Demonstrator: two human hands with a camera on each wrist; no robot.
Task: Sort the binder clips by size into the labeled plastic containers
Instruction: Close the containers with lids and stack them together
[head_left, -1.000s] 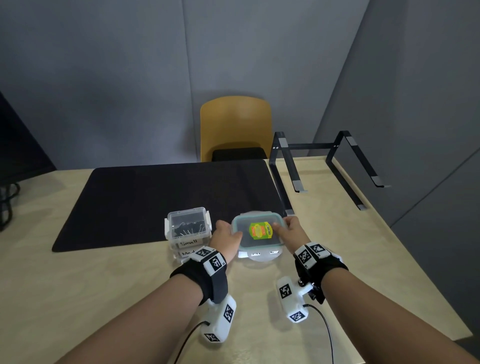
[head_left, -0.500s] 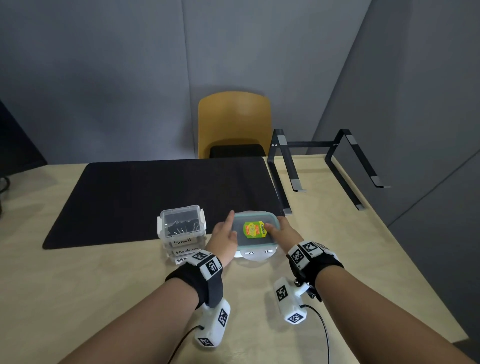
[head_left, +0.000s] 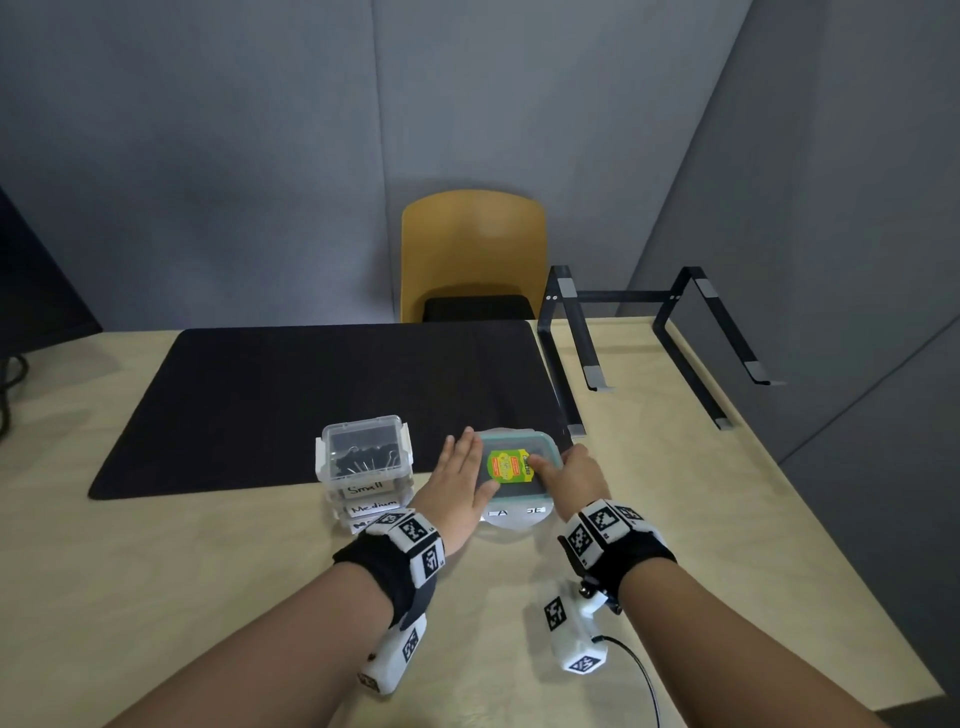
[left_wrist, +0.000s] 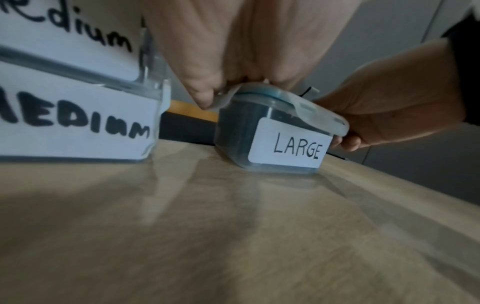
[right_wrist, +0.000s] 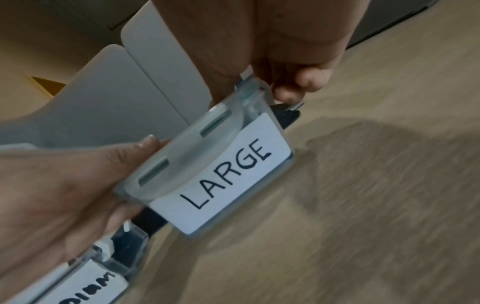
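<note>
The lidded container labelled LARGE (head_left: 519, 512) (left_wrist: 288, 148) (right_wrist: 233, 172) stands on the table by the mat's near edge, with a yellow-green sticker (head_left: 508, 465) on its lid. My left hand (head_left: 460, 483) (left_wrist: 221, 51) lies flat on the lid's left part with its fingers straight. My right hand (head_left: 571, 475) (right_wrist: 272, 41) grips the right side, thumb on the lid and fingers curled under the lid's edge. To the left is a stack of clear containers (head_left: 366, 467) labelled Small, Medium, Medium; black binder clips (head_left: 363, 460) show in the top one.
A black mat (head_left: 337, 384) covers the table's middle behind the containers. A black laptop stand (head_left: 649, 332) sits at the back right and a yellow chair (head_left: 472, 249) behind the table. The table's right edge (head_left: 810, 519) runs diagonally near my right arm.
My left hand has gone from holding the LARGE container's left side to lying flat on its lid. The right hand keeps its grip on the right side.
</note>
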